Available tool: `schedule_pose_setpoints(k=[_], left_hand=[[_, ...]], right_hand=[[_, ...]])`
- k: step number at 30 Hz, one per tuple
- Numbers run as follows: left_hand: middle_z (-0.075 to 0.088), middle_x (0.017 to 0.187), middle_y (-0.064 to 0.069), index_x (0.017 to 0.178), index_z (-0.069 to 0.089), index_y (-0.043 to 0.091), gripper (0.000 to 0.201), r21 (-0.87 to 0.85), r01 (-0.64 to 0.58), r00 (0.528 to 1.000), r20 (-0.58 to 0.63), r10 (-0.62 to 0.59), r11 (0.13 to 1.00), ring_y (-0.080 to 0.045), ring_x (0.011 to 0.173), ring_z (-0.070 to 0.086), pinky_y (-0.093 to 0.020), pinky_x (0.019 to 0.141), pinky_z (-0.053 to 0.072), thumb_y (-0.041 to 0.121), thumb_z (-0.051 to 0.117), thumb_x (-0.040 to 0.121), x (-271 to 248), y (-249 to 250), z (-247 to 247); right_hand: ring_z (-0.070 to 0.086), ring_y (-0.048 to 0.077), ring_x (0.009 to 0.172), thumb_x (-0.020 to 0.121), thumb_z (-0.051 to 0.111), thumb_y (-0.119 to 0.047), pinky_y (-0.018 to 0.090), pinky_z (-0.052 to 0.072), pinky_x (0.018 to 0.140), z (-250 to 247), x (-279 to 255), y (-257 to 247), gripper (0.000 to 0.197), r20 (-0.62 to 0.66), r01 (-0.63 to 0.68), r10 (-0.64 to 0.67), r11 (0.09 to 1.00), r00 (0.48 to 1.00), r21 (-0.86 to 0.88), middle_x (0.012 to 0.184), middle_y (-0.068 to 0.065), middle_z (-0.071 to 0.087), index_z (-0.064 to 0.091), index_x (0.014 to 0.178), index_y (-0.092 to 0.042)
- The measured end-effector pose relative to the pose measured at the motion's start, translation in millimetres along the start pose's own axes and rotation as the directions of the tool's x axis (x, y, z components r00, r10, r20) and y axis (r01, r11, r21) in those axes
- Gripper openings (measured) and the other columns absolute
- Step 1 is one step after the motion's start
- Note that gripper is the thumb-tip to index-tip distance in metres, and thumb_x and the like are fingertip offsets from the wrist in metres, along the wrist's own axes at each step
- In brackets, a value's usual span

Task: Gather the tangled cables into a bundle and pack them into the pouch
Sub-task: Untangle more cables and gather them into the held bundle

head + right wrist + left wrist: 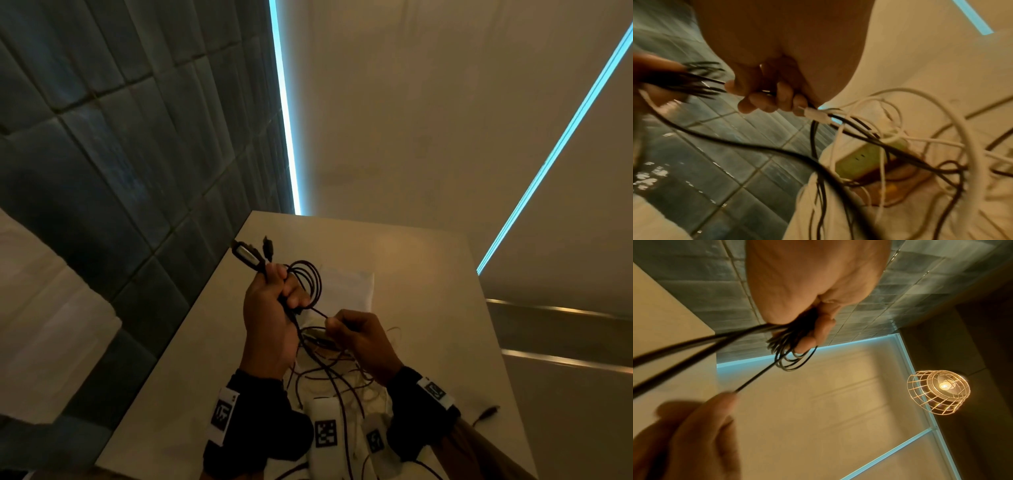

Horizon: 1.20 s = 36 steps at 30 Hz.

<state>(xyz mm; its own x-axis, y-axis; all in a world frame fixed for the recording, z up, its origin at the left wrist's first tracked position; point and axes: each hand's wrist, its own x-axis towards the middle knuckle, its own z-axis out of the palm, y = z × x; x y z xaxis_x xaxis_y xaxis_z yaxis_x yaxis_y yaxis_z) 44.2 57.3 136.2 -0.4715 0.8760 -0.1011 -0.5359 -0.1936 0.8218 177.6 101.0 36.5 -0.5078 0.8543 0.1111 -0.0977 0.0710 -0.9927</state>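
Note:
My left hand (274,301) is raised above the table and grips a coiled bundle of black cables (308,281), with plug ends (250,255) sticking up past the fist. In the left wrist view the black loops (793,356) hang from those fingers. My right hand (356,334) pinches a black cable strand (317,311) running taut from the bundle. The right wrist view shows the right hand's fingers (766,100) curled round black cable beside a white connector (816,116). Loose black and white cables (329,380) hang tangled below both hands. A pale pouch (349,287) lies flat on the table behind the hands.
The white table (428,274) stands beside a dark tiled wall (102,171) on the left. White adapters (325,431) lie near my wrists at the table's near edge. A black plug end (488,413) rests at the right. A wire-cage lamp (937,392) hangs overhead.

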Motion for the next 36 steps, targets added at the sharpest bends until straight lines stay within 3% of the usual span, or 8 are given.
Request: schedule_pose_setpoints(k=[8, 16, 20, 22, 24, 28, 32, 36], left_hand=[[0.034, 0.053, 0.008, 0.076, 0.044, 0.015, 0.029, 0.004, -0.081, 0.997, 0.015, 0.081, 0.997, -0.005, 0.043, 0.025, -0.021, 0.044, 0.026, 0.017, 0.035, 0.103, 2, 13, -8], [0.034, 0.053, 0.008, 0.076, 0.043, 0.015, 0.030, 0.052, -0.114, 0.993, -0.021, 0.115, 0.992, -0.005, 0.042, 0.025, -0.020, 0.043, 0.026, 0.020, 0.035, 0.104, 7, 21, -14], [0.038, 0.054, 0.007, 0.075, 0.043, 0.016, 0.031, 0.170, -0.067, 0.995, -0.055, 0.077, 0.983, -0.006, 0.044, 0.028, -0.021, 0.046, 0.026, 0.020, 0.033, 0.104, 7, 14, -17], [0.043, 0.057, 0.005, 0.075, 0.043, 0.016, 0.031, 0.215, -0.021, 0.995, -0.092, 0.042, 0.976, -0.009, 0.048, 0.032, -0.023, 0.047, 0.027, 0.020, 0.034, 0.104, 6, 7, -17], [0.045, 0.063, -0.001, 0.076, 0.044, 0.015, 0.030, 0.250, 0.020, 0.993, -0.120, 0.010, 0.968, -0.014, 0.053, 0.034, -0.025, 0.050, 0.028, 0.019, 0.034, 0.104, 4, -1, -14], [0.058, 0.073, -0.007, 0.080, 0.047, 0.014, 0.029, 0.332, 0.061, 0.990, -0.139, -0.016, 0.941, -0.017, 0.060, 0.046, -0.026, 0.055, 0.037, 0.020, 0.034, 0.105, 0, -11, -9], [0.066, 0.076, -0.008, 0.081, 0.050, 0.012, 0.029, 0.204, 0.102, 0.992, -0.088, -0.086, 0.974, -0.019, 0.067, 0.057, -0.031, 0.064, 0.047, 0.023, 0.036, 0.104, -3, -7, -4], [0.045, 0.065, -0.001, 0.077, 0.044, 0.014, 0.029, 0.044, 0.088, 0.995, -0.061, -0.085, 0.995, -0.016, 0.060, 0.043, -0.029, 0.062, 0.037, 0.021, 0.035, 0.104, -5, 2, -1]], right_hand=[[0.047, 0.001, 0.058, 0.093, 0.055, -0.017, 0.013, 0.041, 0.060, -8, -2, 51, 0.036, -0.074, -0.047, 0.043, 0.997, 0.996, -0.054, 0.062, 0.002, 0.051, 0.057, 0.069, 0.009], [0.046, 0.002, 0.054, 0.092, 0.054, -0.019, 0.028, 0.039, 0.057, -15, -20, 109, 0.034, -0.121, -0.203, 0.172, 0.922, 0.978, -0.329, 0.055, -0.013, 0.052, 0.061, 0.062, -0.035], [0.057, 0.012, 0.061, 0.089, 0.063, -0.013, 0.042, 0.051, 0.061, -18, -7, 75, 0.023, -0.272, -0.213, 0.143, 0.945, 0.952, -0.249, 0.061, -0.001, 0.060, 0.067, 0.067, -0.017], [0.055, 0.009, 0.058, 0.090, 0.064, -0.009, 0.032, 0.051, 0.054, -13, 3, 39, 0.016, -0.282, -0.142, 0.107, 0.984, 0.954, -0.108, 0.063, 0.005, 0.058, 0.067, 0.077, 0.000], [0.050, 0.006, 0.055, 0.089, 0.065, -0.011, 0.019, 0.042, 0.053, -6, 11, 2, 0.014, -0.253, -0.030, 0.012, 0.997, 0.967, -0.068, 0.064, 0.006, 0.058, 0.067, 0.081, 0.001], [0.053, 0.007, 0.058, 0.087, 0.065, 0.000, 0.017, 0.043, 0.059, 11, 15, -51, 0.011, -0.154, 0.141, -0.137, 0.990, 0.979, 0.010, 0.067, 0.009, 0.059, 0.063, 0.079, 0.008], [0.058, 0.012, 0.062, 0.083, 0.067, 0.005, 0.024, 0.048, 0.063, 22, 6, -63, 0.009, -0.024, 0.113, -0.112, 0.992, 0.993, 0.053, 0.069, 0.011, 0.063, 0.064, 0.076, 0.009], [0.047, 0.014, 0.055, 0.085, 0.067, -0.003, 0.025, 0.040, 0.055, 16, 0, -47, 0.013, -0.030, 0.022, -0.019, 0.995, 0.999, 0.098, 0.060, 0.006, 0.057, 0.066, 0.076, 0.007]])
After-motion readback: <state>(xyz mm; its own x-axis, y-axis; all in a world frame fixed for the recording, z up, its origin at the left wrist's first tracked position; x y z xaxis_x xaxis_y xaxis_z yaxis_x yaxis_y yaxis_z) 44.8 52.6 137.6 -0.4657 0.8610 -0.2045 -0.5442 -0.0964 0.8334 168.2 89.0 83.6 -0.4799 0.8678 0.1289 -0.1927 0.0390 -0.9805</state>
